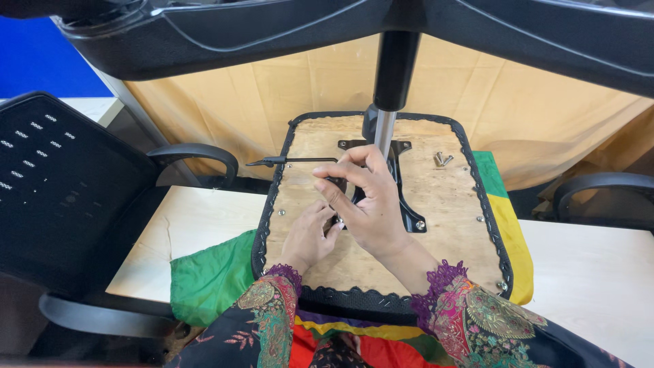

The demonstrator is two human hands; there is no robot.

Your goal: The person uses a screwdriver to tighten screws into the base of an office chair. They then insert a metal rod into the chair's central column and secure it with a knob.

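An upturned chair seat [443,204] with a bare plywood underside lies in front of me on a table. A black metal mechanism plate [409,215] is on its middle, with a gas lift cylinder [385,129] rising to the black star base [272,27] overhead. My right hand [364,201] is curled on the plate beside the cylinder. My left hand [308,235] pinches something small at the plate's near left corner; what it is, I cannot tell. A black lever [289,161] sticks out left from the plate.
Loose silver bolts [443,159] lie on the plywood at the far right. A black mesh chair backrest [61,191] with an armrest [197,153] stands at the left. Another armrest [599,184] is at the right. A green and yellow cloth [211,272] lies under the seat.
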